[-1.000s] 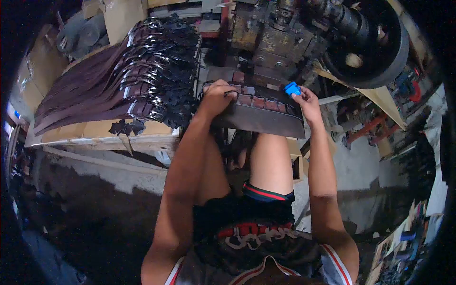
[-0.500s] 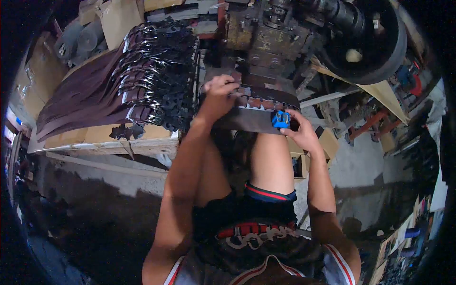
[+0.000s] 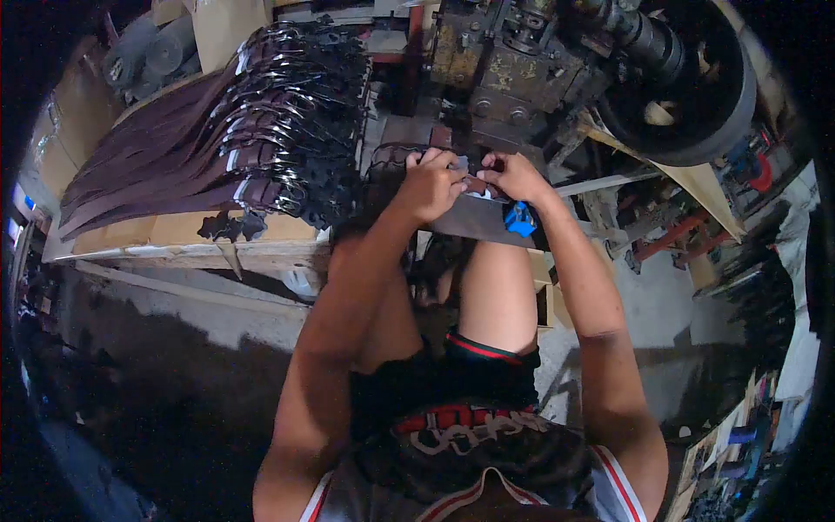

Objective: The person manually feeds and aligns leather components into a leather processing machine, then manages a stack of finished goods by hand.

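Note:
My left hand [image 3: 433, 185] is over the dark flat plate [image 3: 470, 219] at the machine, fingers curled closed. Facing it from the right, my right hand [image 3: 515, 177] has thumb and fingers pinched together. Between the two lie small brown pieces [image 3: 477, 185] with pale edges; whatever the fingers grip is too small and partly hidden to make out. A small blue block with lobed edges [image 3: 520, 221] sits at the plate's right end, just below my right wrist, with no fingers on it.
To the left, a cardboard-covered bench [image 3: 165, 233] carries a heap of dark brown straps [image 3: 165, 157] with metal buckles [image 3: 278, 104] and black cut pieces. A worn machine [image 3: 500, 70] stands ahead, with a large dark wheel [image 3: 687, 87] at right. An open carton [image 3: 546, 296] is near my knee.
My right hand has let go of the blue block and moved up and left toward my left hand. My left hand has shifted right and slightly down, and the view has shifted slightly.

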The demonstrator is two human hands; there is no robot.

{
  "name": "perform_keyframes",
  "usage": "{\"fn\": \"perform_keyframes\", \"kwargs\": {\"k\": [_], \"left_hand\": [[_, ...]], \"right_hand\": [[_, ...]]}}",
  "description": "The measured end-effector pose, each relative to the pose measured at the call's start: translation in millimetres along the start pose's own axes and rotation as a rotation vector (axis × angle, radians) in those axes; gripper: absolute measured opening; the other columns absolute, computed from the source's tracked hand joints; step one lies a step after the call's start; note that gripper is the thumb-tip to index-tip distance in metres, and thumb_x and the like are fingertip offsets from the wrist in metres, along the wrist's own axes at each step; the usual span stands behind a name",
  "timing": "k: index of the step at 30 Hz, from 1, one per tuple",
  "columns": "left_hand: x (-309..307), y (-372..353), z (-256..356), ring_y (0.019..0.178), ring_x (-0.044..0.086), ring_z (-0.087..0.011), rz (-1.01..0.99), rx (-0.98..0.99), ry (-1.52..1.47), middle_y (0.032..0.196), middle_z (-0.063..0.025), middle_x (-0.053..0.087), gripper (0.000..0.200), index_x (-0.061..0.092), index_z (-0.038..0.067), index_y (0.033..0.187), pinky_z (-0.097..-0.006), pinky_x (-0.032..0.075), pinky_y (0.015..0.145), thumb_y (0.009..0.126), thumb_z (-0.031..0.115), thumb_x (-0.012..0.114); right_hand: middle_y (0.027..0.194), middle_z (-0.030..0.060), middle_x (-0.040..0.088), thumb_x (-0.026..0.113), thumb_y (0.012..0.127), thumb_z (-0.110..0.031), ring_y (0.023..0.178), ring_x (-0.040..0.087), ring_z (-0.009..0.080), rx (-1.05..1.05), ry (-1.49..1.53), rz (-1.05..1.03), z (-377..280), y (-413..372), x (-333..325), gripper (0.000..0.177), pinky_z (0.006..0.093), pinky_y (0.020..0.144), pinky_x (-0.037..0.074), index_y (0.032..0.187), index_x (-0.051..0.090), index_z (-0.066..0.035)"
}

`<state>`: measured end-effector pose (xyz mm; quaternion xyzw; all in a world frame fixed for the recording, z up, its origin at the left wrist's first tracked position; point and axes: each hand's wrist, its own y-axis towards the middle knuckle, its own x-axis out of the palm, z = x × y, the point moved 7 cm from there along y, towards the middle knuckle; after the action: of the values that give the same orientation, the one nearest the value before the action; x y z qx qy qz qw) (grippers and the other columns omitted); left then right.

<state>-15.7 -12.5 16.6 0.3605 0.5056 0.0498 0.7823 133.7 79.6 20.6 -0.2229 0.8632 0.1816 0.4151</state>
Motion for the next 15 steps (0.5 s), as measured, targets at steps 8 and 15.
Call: {"fn": "perform_keyframes", "kwargs": {"k": [8,15], "left_hand": [[-0.9,0.1,0.5,0.112,0.05,-0.0241,0.047,0.011,-0.005,0.111,-0.0055,0.06,0.028,0.071,0.012,0.105,-0.0475,0.032,0.093,0.081,0.025,0.067],[-4.4,1.5,3.8,0.111,0.051,-0.0239,0.034,0.001,-0.014,0.109,-0.0053,0.06,0.026,0.071,0.012,0.103,-0.0482,0.031,0.094,0.08,0.024,0.067]], "right_hand": [[0.102,0.0207,0.067,0.076,0.077,-0.029,0.096,0.064,0.034,-0.172,-0.181,0.121,-7.5,4.0,-2.3,0.036,0.0406,0.083,0.049,0.097,0.066,-0.001],[0.089,0.015,0.068,0.074,0.076,-0.02,0.084,0.065,0.0278,0.045,0.057,-0.074,4.9,11.9,7.3,0.034,0.0384,0.077,0.05,0.104,0.063,-0.002]]}}
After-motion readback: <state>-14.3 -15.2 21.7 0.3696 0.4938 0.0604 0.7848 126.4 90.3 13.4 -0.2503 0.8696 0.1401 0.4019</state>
